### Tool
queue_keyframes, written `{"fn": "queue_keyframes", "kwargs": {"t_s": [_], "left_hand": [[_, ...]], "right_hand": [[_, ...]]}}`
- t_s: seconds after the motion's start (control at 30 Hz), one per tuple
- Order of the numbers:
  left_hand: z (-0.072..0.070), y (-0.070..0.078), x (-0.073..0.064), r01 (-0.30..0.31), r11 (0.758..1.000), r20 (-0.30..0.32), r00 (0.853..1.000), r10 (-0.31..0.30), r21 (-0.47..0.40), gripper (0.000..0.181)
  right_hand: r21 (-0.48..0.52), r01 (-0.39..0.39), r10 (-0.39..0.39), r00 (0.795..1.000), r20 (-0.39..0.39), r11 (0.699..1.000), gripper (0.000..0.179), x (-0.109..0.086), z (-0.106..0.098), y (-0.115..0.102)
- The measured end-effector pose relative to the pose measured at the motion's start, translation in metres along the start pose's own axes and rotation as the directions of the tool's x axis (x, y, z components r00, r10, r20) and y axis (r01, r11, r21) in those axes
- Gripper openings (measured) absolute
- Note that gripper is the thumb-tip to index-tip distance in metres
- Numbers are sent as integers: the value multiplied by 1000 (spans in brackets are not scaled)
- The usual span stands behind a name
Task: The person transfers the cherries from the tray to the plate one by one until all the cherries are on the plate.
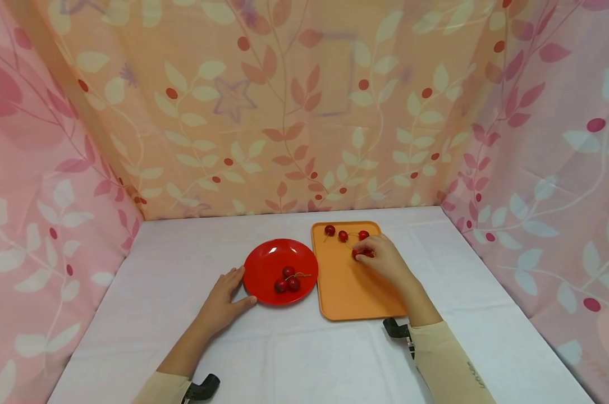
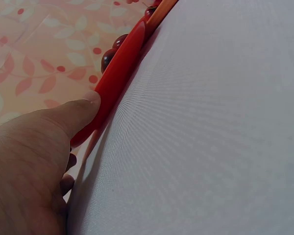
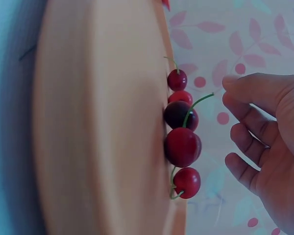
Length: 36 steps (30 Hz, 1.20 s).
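My left hand (image 1: 223, 303) rests at the left rim of a red plate (image 1: 261, 258), its thumb and fingers spread along the edge. In the left wrist view the thumb touches the plate's rim (image 2: 112, 88). Three cherries (image 1: 289, 271) with stems lie on the plate. Over the orange tray (image 1: 357, 292), my right hand (image 1: 382, 257) reaches down toward the cherries. In the right wrist view its fingers are loosely bent with nothing between them. The thumb and index fingertips are close to the stem of a dark cherry (image 3: 180, 115), and a larger red cherry (image 3: 183, 147) lies beside it.
More cherries (image 1: 343, 236) lie along the tray's far end. The tray stands just right of the plate on a white tablecloth (image 1: 284, 359). Patterned cloth walls (image 1: 284, 112) enclose the table at the back and both sides.
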<state>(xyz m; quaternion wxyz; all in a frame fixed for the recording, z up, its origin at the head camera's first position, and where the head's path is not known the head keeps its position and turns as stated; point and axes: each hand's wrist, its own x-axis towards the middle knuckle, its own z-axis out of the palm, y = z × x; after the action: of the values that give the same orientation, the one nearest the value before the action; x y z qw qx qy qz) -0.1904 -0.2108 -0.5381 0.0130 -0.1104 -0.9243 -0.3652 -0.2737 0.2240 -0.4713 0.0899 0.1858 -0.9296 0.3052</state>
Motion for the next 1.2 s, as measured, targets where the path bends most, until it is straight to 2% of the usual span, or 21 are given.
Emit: {"fn": "queue_keyframes", "kwargs": {"t_s": [0.43,0.73,1.03,1.2], "left_hand": [[2,-2,0,17,1000,1,1000,-17,-1,94],[1,-1,0,23,1000,8,1000,-23,5,95],[2,-2,-1,18,1000,2,1000,-18,-6,94],[1,-1,-1,11,1000,6,1000,-11,-1,94]], "right_hand": [[-2,-38,39,998,46,999,15,2,7,11],[7,-35,35,999,32,999,5,2,11,13],[-28,-40,41,998,36,999,7,3,10,12],[-9,-62,63,998,28,998,6,1,6,9]]}}
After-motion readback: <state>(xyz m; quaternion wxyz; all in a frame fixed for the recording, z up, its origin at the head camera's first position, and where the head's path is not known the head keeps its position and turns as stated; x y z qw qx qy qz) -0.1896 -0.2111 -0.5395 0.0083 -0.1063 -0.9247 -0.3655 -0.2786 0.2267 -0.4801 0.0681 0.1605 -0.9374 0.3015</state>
